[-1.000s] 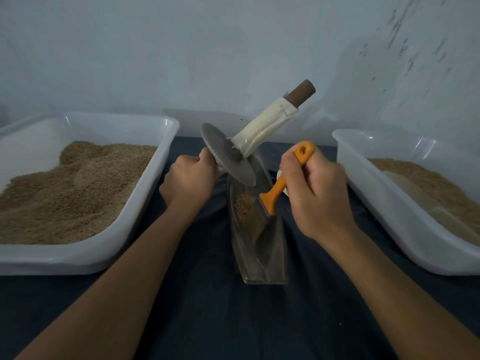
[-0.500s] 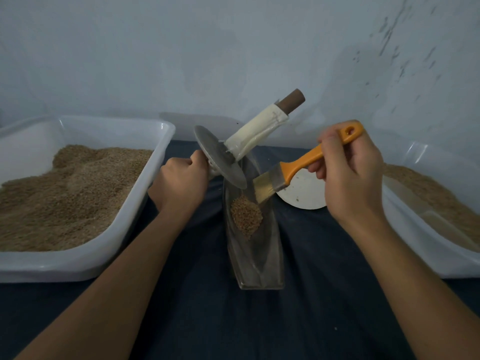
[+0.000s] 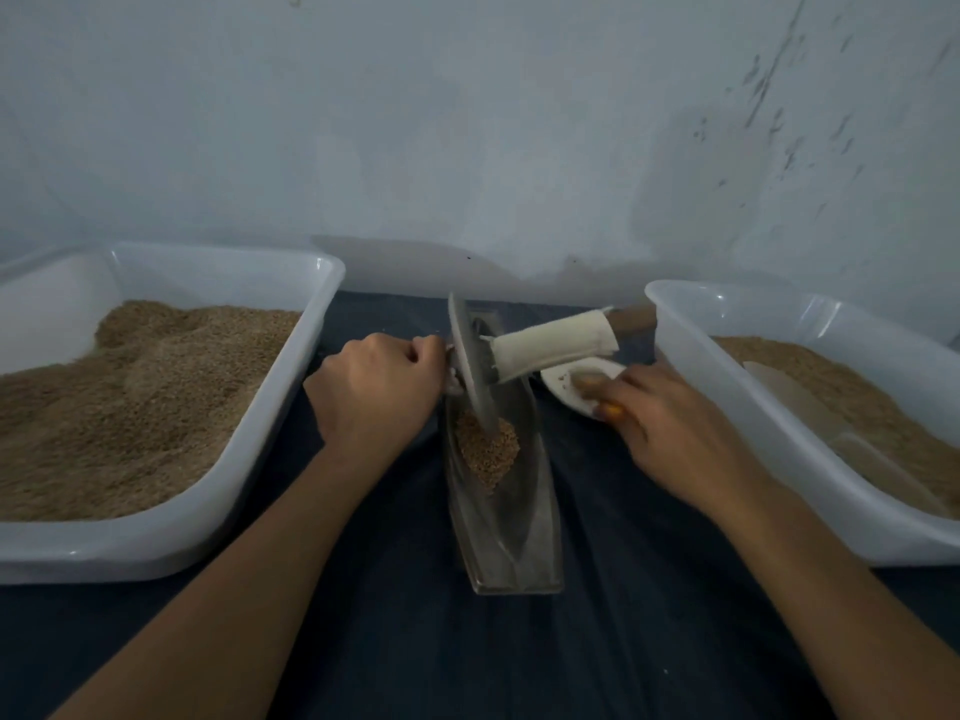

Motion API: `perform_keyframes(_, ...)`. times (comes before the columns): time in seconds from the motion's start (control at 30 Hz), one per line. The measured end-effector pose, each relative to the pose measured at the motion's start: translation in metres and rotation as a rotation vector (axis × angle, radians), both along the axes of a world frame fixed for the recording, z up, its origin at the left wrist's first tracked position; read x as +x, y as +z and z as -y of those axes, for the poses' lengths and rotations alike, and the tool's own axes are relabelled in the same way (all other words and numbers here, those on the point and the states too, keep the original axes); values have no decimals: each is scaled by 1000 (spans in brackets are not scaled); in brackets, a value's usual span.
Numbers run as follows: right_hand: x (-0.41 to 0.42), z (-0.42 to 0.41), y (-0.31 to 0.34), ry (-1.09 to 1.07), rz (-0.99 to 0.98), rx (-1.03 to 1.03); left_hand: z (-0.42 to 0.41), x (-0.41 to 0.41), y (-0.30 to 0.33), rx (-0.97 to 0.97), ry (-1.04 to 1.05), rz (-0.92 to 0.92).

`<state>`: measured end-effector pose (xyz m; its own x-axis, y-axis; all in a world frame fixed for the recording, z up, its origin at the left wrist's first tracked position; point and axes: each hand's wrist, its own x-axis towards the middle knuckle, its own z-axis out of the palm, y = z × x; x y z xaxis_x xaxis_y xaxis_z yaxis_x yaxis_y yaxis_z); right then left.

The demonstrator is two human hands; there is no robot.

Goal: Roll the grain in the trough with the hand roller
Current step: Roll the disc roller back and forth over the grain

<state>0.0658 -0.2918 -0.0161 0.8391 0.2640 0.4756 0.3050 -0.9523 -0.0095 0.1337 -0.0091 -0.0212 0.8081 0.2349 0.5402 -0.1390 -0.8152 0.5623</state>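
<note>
Steel disc hand roller (image 3: 470, 366) edge in tan grain (image 3: 485, 449), mid glass boat-shaped trough (image 3: 501, 491) | left hand (image 3: 376, 392) grips left axle | right hand (image 3: 670, 423) on orange brush (image 3: 605, 409), grip unclear | risk: one-handed roller tips, spills grain

Central lane of dark cloth (image 3: 415, 641) between two white tubs. Left tub (image 3: 291, 387) and right tub (image 3: 727, 407), both holding grain, wall the lane on either side. The trough (image 3: 511, 537) lies lengthwise in mid-lane; cloth strips on both flanks are crossed by the forearms. The roller disc (image 3: 470, 366) stands on edge in the trough's far half, its wrapped handle (image 3: 553, 345) spanning rightward almost to the right tub. Left hand (image 3: 374, 392) occupies the gap beside the disc; right hand (image 3: 670, 423) and a white dish (image 3: 563, 387) fill the gap before the right tub. Near cloth below the trough lies open between the arms
</note>
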Motion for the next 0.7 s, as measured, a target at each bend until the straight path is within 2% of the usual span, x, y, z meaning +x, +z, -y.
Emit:
perform_keyframes(0.1,-10,1,0,-35,-164,-200,2,-2,1,118,22,21)
perform_keyframes(0.17,-15,2,5,-83,-226,-173,3,-3,1,173,30,41)
perform_keyframes(0.27,-27,-3,31,-223,-257,-8,4,-4,0,216,25,61)
perform_keyframes(0.3,-30,-3,43,-263,-210,35,4,-4,0,224,24,71)
perform_keyframes(0.37,-32,-5,66,-263,11,124,4,-5,1,241,21,90)
perform_keyframes(0.43,-24,-14,78,-139,221,256,4,-7,2,273,14,91)
perform_keyframes(0.5,-4,-33,79,-8,203,356,5,-7,3,304,-1,71)
perform_keyframes(0.53,7,-43,74,26,108,348,5,-6,5,310,-15,63)
perform_keyframes(0.6,27,-58,56,35,-84,201,1,-3,7,295,-56,54)
perform_keyframes(0.7,50,-63,31,-22,-81,31,-4,3,7,306,-60,20)
